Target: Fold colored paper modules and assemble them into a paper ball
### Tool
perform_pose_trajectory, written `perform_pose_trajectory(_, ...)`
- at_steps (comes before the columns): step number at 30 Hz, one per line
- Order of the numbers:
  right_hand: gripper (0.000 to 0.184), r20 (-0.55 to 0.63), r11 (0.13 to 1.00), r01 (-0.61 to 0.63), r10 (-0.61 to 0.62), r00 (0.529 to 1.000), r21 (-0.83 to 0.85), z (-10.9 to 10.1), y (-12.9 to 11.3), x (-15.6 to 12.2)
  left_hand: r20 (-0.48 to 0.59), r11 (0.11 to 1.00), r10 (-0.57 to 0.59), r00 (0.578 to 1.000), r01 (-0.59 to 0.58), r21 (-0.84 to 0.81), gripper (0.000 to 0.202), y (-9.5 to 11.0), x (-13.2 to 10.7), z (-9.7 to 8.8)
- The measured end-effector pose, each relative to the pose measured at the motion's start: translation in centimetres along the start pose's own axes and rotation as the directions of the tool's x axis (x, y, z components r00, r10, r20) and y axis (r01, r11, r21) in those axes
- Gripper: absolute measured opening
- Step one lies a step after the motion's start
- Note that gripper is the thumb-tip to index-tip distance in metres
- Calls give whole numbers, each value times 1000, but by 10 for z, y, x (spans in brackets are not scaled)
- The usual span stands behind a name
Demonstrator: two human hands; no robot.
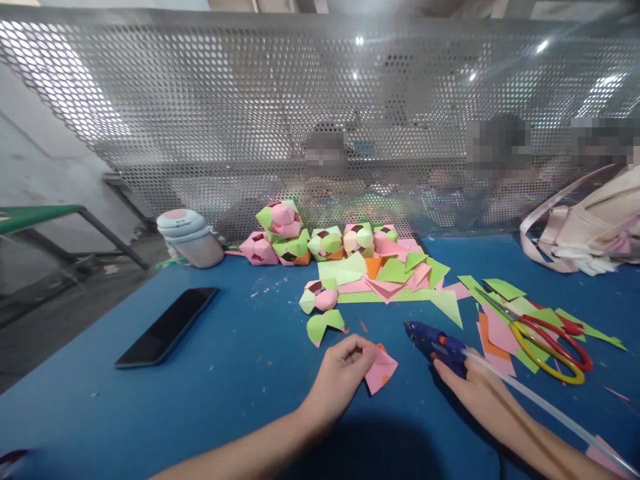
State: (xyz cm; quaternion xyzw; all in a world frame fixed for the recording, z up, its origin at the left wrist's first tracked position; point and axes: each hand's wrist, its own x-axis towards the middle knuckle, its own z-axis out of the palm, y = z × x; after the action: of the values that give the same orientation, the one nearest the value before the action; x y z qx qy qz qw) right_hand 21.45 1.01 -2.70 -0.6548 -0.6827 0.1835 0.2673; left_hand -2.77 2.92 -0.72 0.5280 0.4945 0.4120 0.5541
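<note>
Between its thumb and fingers, my left hand (343, 370) pinches a small folded pink paper piece (381, 370) with orange showing at its edges. My right hand (475, 387) is wrapped round a dark blue glue gun (440, 343), its nozzle pointing left and a long clear glue stick (545, 400) running out of its back. A folded green paper piece (325, 327) lies just beyond my left hand. Behind that sits a small paper ball (319, 297) in pink and pale green.
Several folded paper balls (293, 247) stand along the back, one stacked on top. Coloured paper pieces (395, 267) lie beside them. Scissors (540, 337) rest on paper at the right. A black phone (167, 327), a cup (190, 237), a bag (590, 220) and a perforated metal screen (225, 120) surround the blue table.
</note>
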Motion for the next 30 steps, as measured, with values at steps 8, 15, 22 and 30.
perform_pose_trajectory(8,18,-2,966,228,-229,973,123,-22,-26,-22,-111,996,42,993,-33,79,16,-6,8,0)
perform_pose_trajectory(15,4,19,849,523,-526,850,76,-23,-36,-27,-82,996,51,995,-44,80,16,-11,9,2)
perform_pose_trajectory(22,7,65,843,538,-538,840,30,-14,-34,-23,-47,984,119,992,-112,138,12,-10,4,5)
perform_pose_trajectory(30,14,55,818,576,-574,817,-6,-12,-29,-25,-48,971,125,991,-112,209,12,-8,3,5)
